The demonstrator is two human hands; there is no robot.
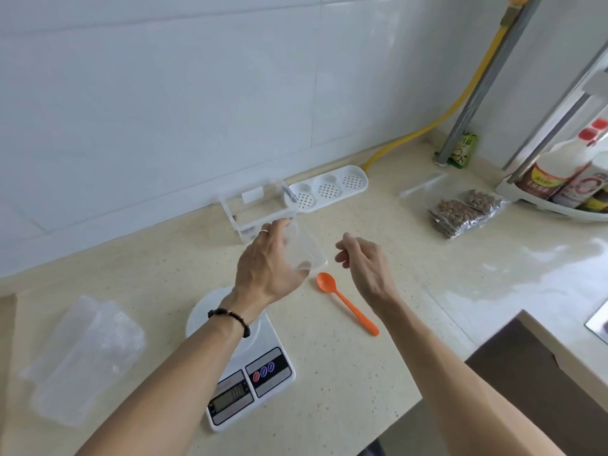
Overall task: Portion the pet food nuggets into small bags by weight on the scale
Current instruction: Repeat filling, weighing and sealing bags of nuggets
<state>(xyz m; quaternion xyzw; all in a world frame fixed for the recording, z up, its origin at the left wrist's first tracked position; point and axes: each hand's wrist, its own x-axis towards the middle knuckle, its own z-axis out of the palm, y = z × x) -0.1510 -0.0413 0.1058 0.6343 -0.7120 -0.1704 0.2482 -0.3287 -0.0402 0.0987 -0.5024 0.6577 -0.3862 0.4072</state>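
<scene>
Left hand (268, 261) grips a clear plastic container (307, 246), tilted, held above the counter (345, 373). Right hand (363, 261) hovers just beside it, fingers loosely curled, holding nothing. Orange spoon (347, 302) lies on the counter below and between both hands. White scale (245, 366) sits under the left wrist, display lit, digits unreadable. Stack of clear bags (85, 353) well left of the left forearm. Filled nugget bags (465, 212) far beyond the right hand.
</scene>
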